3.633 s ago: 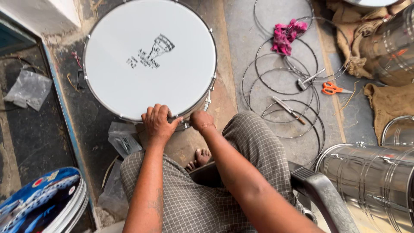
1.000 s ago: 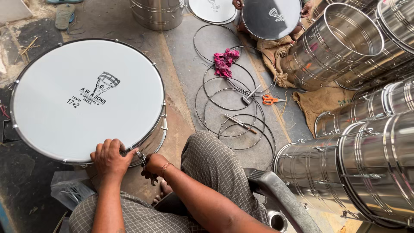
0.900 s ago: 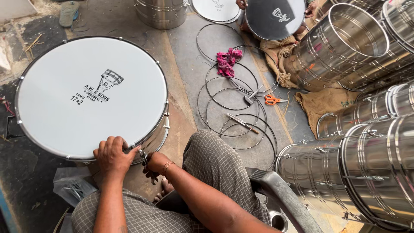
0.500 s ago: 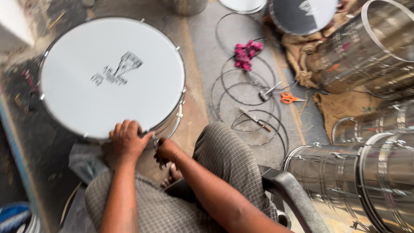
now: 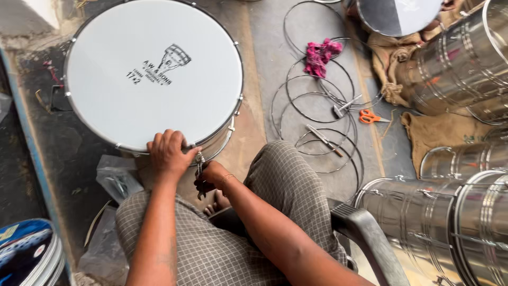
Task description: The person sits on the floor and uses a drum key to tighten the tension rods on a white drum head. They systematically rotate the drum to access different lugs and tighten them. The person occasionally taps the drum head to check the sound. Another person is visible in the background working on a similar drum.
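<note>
A large drum (image 5: 153,74) with a white skin and a chrome rim stands on the floor in front of my knees. My left hand (image 5: 168,153) rests flat on its near rim, fingers curled over the edge. Just below the rim, my right hand (image 5: 209,177) is closed around a small metal tuning tool (image 5: 200,161) set against a tension rod on the drum's side. I sit on a grey plastic chair (image 5: 365,238) in checked trousers.
Several thin metal hoops (image 5: 317,106) lie on the floor to the right, with a pink rag (image 5: 320,53), orange scissors (image 5: 370,116) and a hand tool (image 5: 323,139). Shiny steel drum shells (image 5: 455,222) crowd the right side. A plastic bag (image 5: 116,180) lies by my left knee.
The view has swung and steadied over the drum. My left hand stays on the near rim and my right hand keeps working the tool at the same spot.
</note>
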